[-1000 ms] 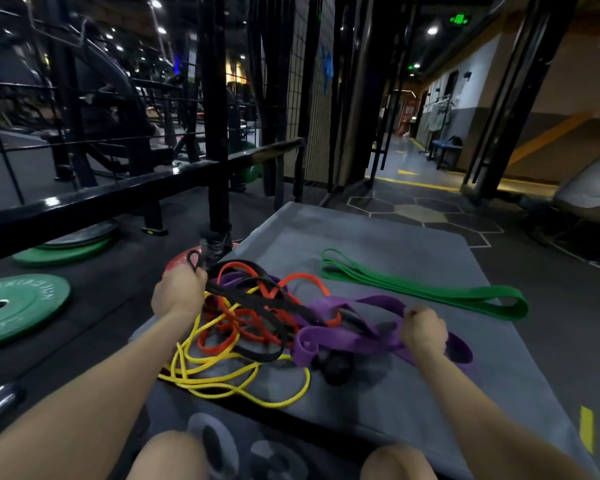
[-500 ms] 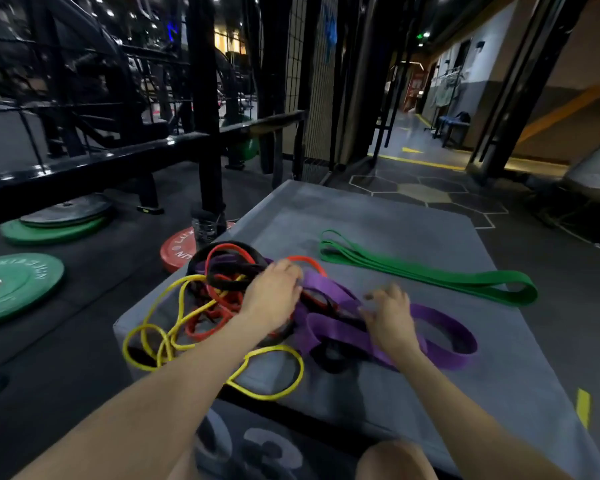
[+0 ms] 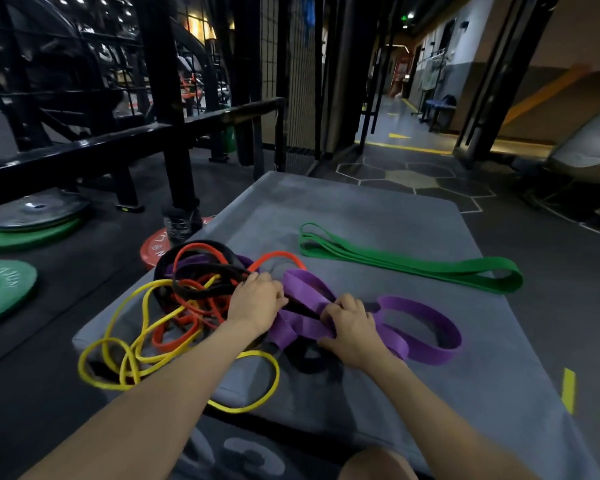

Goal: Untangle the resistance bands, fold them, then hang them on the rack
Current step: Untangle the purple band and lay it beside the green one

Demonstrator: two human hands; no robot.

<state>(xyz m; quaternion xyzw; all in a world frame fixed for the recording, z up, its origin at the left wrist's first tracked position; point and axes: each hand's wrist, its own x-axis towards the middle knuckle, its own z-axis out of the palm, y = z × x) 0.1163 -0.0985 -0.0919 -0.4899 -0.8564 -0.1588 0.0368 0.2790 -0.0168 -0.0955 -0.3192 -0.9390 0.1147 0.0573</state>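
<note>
**Untangling barely begun: one band folded, four still knotted**

Both hands work at the middle of the heap. The left hand (image 3: 257, 301) is curled into the knot where the wide purple rubber band (image 3: 420, 327) meets the thick black rubber band (image 3: 201, 268); which strand its fingers hold, I cannot tell. The right hand (image 3: 352, 329) is clamped on a fold of the purple band just beside it. To the left, the thin orange band (image 3: 187, 320) and the thin yellow band (image 3: 146, 341) loop through the black one, the yellow trailing over the edge of the grey padded platform (image 3: 378, 216) that carries everything.

Well apart, the flat green band (image 3: 409, 265) lies folded in neat layers, judged finished bar hanging. Four bands remain to free and fold, and none hangs on the black steel rack (image 3: 167, 109) yet.

No container is in view.
</note>
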